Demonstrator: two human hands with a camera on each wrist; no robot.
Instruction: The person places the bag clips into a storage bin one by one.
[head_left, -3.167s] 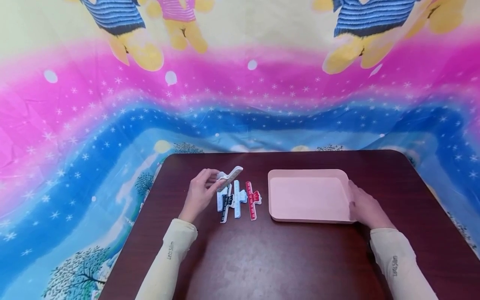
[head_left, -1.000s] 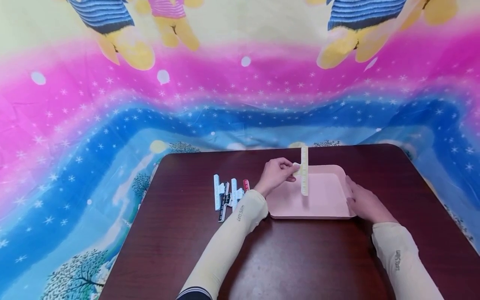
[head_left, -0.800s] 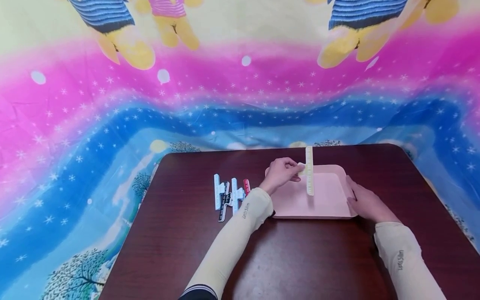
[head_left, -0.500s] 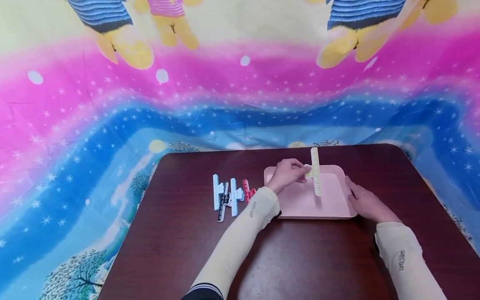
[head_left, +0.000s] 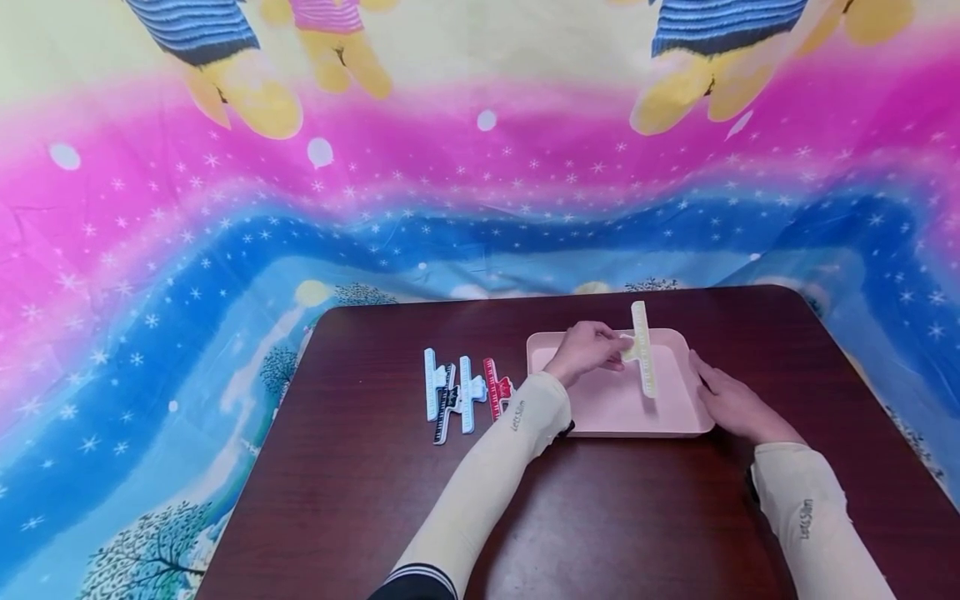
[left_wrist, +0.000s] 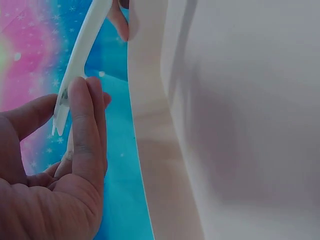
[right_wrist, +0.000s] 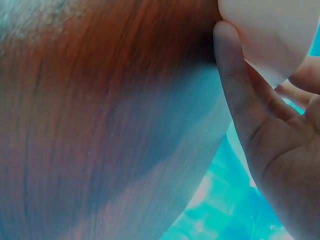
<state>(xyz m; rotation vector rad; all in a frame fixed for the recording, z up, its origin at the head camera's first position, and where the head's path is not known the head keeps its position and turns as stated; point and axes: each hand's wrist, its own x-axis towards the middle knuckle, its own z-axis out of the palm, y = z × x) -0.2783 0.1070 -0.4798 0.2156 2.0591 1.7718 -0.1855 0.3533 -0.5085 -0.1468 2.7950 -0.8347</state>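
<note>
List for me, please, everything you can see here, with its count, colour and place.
Keyboard-print clip: 1, pale yellow, pinched above the tray
Keyboard-print clips: 2, light blue, on the table left of the tray
Keyboard-print clip: 1, black, between the light blue ones
Keyboard-print clip: 1, red, nearest the tray, partly hidden by a sleeve
Tray: 1, pink, on the table
Table: 1, dark reddish brown, under everything
Printed backdrop: multicoloured, around the table
Sleeves: 2, cream, on the forearms
Left hand: 1, pinching the yellow clip
Right hand: 1, touching the tray's right side
</note>
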